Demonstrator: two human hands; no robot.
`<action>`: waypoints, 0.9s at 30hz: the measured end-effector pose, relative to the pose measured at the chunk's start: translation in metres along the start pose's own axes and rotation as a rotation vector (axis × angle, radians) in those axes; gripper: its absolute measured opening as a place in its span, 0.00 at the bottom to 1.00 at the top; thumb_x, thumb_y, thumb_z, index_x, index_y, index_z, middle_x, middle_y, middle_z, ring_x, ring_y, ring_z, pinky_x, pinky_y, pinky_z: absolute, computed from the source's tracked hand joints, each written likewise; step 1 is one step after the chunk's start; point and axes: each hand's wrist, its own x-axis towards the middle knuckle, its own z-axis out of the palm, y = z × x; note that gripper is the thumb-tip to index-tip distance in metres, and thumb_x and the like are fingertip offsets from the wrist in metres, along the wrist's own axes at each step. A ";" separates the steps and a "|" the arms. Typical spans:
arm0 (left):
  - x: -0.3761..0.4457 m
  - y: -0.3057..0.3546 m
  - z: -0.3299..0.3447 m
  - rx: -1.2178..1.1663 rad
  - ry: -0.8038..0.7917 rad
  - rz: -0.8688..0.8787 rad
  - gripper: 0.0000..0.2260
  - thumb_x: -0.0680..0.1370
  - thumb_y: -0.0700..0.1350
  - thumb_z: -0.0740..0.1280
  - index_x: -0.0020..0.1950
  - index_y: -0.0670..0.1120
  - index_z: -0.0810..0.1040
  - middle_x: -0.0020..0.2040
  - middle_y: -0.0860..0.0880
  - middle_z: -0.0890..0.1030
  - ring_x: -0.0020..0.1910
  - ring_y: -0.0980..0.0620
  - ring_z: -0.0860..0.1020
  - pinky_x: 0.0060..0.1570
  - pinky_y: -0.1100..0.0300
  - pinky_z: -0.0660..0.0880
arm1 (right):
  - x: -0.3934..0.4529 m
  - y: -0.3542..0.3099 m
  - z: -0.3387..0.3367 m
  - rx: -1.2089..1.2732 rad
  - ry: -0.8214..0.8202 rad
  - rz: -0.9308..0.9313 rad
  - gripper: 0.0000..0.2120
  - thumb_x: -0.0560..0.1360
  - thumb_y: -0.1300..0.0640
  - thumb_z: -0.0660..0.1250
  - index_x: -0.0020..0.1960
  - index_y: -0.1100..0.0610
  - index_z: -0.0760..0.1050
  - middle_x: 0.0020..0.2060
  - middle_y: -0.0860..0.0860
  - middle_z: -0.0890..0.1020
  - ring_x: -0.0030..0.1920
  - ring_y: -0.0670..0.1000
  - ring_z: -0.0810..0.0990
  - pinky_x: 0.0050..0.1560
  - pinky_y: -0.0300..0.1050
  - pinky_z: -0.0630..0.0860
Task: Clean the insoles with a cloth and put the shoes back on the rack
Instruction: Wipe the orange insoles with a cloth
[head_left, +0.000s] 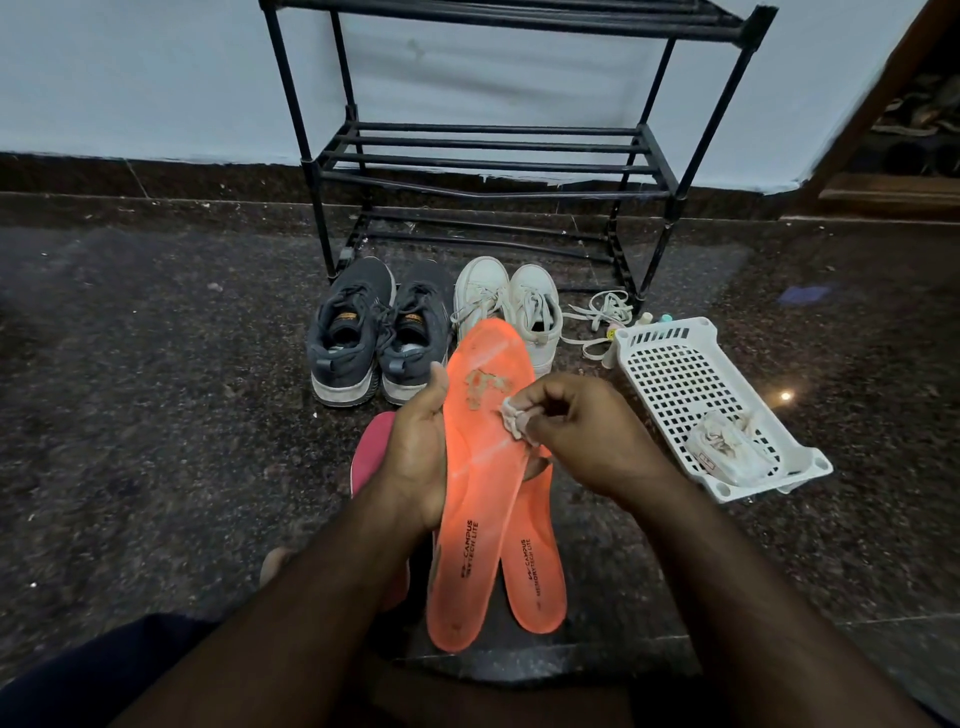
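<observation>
My left hand (415, 457) grips an orange insole (478, 499) by its left edge and holds it up, toe end pointing away. A worn, dirty patch shows near the toe. My right hand (576, 431) pinches a small bunched white cloth (514, 418) against the insole's right edge. A second orange insole (535, 571) lies on the floor under it. A pink insole (371, 447) lies partly hidden behind my left hand. Grey sneakers (374, 332) and white sneakers (511, 304) stand in front of the black shoe rack (488, 156).
A white perforated basket (691, 384) with cloth pieces inside sits on the floor at the right. Loose white laces (597, 317) and small bottles lie beside it. The rack's shelves hold nothing. Dark speckled floor spreads to the left. A wooden door frame stands far right.
</observation>
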 end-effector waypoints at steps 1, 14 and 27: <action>0.000 -0.002 0.000 -0.006 0.019 -0.009 0.36 0.81 0.67 0.50 0.60 0.40 0.84 0.61 0.36 0.81 0.57 0.35 0.81 0.60 0.37 0.74 | 0.000 0.000 -0.001 -0.038 0.004 -0.012 0.09 0.74 0.63 0.70 0.46 0.50 0.83 0.39 0.43 0.85 0.36 0.46 0.85 0.41 0.42 0.80; -0.005 -0.020 0.013 -0.077 -0.076 -0.052 0.33 0.82 0.65 0.50 0.60 0.43 0.84 0.59 0.39 0.83 0.59 0.39 0.81 0.63 0.40 0.73 | 0.007 -0.007 0.011 -0.369 0.226 -0.350 0.04 0.72 0.62 0.71 0.47 0.57 0.84 0.46 0.52 0.81 0.49 0.50 0.79 0.55 0.40 0.72; -0.004 -0.025 0.021 -0.167 -0.074 -0.048 0.22 0.73 0.49 0.70 0.63 0.38 0.81 0.65 0.40 0.80 0.65 0.40 0.78 0.70 0.43 0.67 | 0.010 -0.005 0.019 -0.395 0.397 -0.394 0.07 0.67 0.67 0.68 0.43 0.58 0.79 0.39 0.52 0.81 0.42 0.54 0.78 0.47 0.46 0.71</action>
